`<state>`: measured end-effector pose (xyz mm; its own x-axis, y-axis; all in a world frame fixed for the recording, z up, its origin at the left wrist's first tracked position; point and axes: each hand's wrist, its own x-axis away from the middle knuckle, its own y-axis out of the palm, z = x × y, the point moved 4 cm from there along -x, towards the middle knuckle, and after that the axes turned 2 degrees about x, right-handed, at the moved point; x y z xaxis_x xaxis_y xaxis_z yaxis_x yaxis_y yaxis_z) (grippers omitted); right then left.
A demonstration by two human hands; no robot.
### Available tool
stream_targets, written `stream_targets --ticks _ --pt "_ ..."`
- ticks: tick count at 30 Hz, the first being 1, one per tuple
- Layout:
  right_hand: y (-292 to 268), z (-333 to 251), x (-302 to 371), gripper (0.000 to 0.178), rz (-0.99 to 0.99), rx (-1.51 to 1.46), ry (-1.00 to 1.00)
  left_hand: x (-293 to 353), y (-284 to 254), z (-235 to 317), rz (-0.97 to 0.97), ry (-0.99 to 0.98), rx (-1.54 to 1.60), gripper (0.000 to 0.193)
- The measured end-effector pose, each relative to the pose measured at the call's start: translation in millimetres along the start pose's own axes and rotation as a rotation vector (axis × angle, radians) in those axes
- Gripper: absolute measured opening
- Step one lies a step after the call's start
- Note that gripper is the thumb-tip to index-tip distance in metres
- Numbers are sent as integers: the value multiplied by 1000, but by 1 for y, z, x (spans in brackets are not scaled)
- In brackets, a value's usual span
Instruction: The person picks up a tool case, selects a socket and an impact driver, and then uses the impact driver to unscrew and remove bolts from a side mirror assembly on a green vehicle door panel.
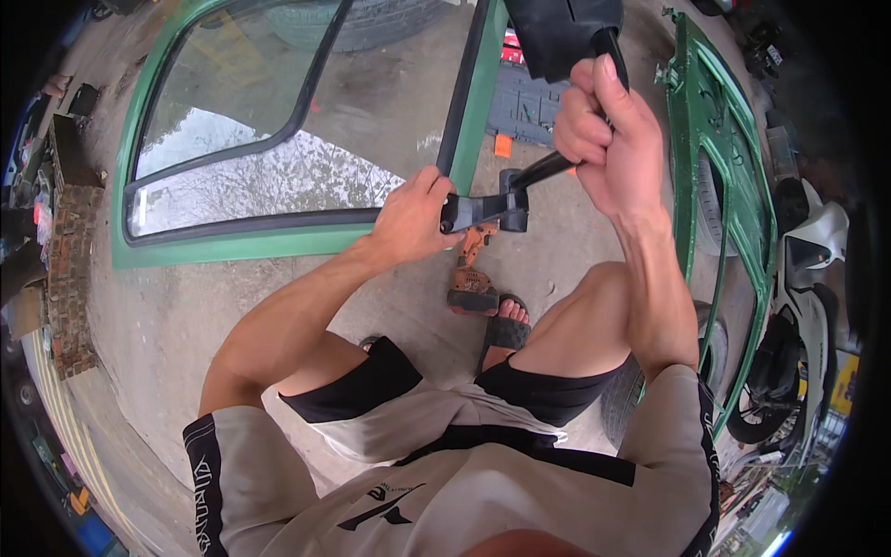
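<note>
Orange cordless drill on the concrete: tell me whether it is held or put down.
Put down. The orange cordless drill lies on the grey concrete floor beside the sandalled foot; neither hand touches it.

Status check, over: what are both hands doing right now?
Left hand grips black mirror bracket. Right hand clamps the black mirror arm. Green car door beside; orange drill below.

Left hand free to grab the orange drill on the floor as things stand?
Probably not right now. The left hand is closed on the base of the black mirror bracket, while the right hand grips its arm. The orange drill lies on the concrete just below, with nothing between.
</note>
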<state>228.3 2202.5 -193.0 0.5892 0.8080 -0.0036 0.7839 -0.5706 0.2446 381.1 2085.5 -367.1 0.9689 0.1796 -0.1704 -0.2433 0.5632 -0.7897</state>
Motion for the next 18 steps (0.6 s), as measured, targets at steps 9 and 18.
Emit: stream_targets --ticks 9,18 --pt "31 -21 -4 44 -25 -1 -17 7 -3 -3 108 -39 115 60" --pt "25 -11 1 47 -37 -19 24 5 5 -6 78 -21 117 62"
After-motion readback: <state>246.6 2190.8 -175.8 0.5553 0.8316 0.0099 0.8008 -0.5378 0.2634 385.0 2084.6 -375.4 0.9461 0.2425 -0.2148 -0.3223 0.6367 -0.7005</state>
